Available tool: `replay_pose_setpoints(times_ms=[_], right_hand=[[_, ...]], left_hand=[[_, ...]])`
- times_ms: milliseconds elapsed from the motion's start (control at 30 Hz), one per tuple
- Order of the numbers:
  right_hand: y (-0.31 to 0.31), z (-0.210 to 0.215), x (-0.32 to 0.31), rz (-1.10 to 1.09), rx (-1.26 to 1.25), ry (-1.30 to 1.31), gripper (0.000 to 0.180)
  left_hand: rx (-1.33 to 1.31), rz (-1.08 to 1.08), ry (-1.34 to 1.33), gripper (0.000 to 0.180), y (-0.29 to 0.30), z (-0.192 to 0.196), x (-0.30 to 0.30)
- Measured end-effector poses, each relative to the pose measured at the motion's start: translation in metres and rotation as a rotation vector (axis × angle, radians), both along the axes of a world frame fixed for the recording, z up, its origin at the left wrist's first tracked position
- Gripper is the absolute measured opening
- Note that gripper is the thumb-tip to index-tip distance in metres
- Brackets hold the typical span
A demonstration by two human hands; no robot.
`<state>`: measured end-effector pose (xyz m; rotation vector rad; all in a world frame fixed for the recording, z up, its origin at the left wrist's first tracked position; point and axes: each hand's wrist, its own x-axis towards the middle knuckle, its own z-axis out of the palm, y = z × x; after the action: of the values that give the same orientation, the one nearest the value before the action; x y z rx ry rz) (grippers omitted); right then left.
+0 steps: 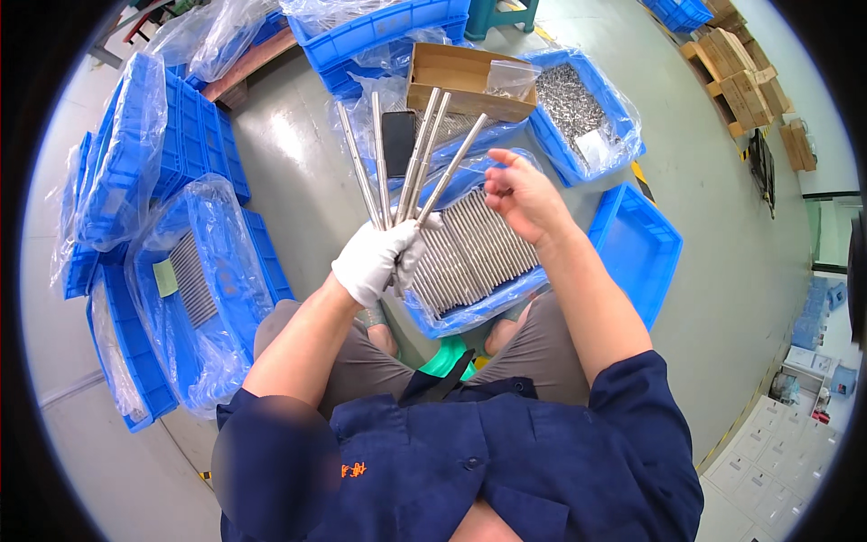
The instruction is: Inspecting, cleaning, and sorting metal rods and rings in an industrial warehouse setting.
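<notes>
My left hand (pixel 375 262), in a white glove, grips several long shiny metal rods (pixel 421 158) by their lower ends. The rods fan out upward and away from me. My right hand (pixel 528 199) is bare and holds nothing that I can see; its fingers are loosely bent and apart. It hovers over the far right part of a plastic-lined blue crate (pixel 442 325) between my knees. Packed side by side in that crate lie rows of similar metal rods (pixel 474 248). The left hand covers the crate's left edge.
Beyond the crate are a black phone (pixel 397 144) and an open cardboard box (pixel 438 77). A blue bin of small metal parts (pixel 569 104) stands far right, with another blue bin (pixel 637 239) nearer. Stacked blue crates (pixel 203 135) and a lined rod crate (pixel 230 262) flank my left.
</notes>
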<state>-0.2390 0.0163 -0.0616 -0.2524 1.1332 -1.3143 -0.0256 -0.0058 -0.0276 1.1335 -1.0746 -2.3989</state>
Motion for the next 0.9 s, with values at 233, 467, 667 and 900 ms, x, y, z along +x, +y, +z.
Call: replay_pose_setpoints(times_ms=[233, 467, 667, 900], right_hand=[[0.013, 0.003, 0.023, 0.57, -0.651, 1.328, 0.034], [-0.003, 0.038, -0.009, 0.051, -0.41, 0.143, 0.029], [0.001, 0.042, -0.005, 0.094, -0.47, 0.034, 0.029], [0.001, 0.039, 0.002, 0.009, -0.53, 0.33, 0.03]], left_hand=[[-0.216, 0.019, -0.148, 0.025, 0.001, 0.007, 0.005], [-0.21, -0.01, -0.14, 0.023, 0.006, -0.001, 0.006], [-0.254, -0.009, -0.121, 0.023, 0.006, -0.004, 0.005], [-0.281, -0.027, -0.069, 0.025, 0.007, 0.002, 0.003]])
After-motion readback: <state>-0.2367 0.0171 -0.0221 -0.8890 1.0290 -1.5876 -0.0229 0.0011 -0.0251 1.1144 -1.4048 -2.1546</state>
